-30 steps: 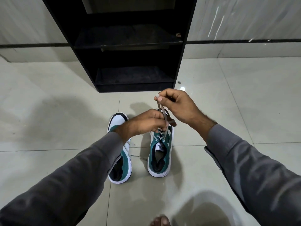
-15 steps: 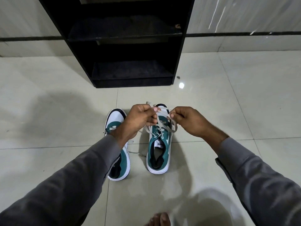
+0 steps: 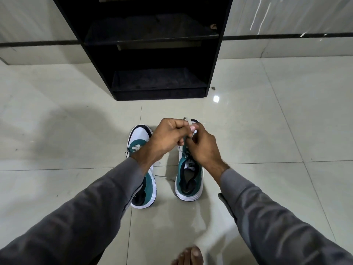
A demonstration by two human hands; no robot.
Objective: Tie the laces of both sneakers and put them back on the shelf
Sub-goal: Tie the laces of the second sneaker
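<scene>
L hand [image 3: 168,138] & R hand [image 3: 202,148]: both pinched on laces [image 3: 188,123] of R sneaker [image 3: 189,180] | laces judged soft, limp, slippery – best gripped nr loop base | L sneaker [image 3: 141,148]: untied.

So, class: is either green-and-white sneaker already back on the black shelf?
No: both green-and-white sneakers, one and the other, stand on the tiled floor before the black shelf.

Both arms, sleeved in grey, are stretched forward and angled inward. The left hand [image 3: 168,136] is curled into a pinch, its knuckles turned upward. The right hand [image 3: 203,145] is pressed against it, fingers bent downward. Bare toes [image 3: 189,257] are seen below.
</scene>
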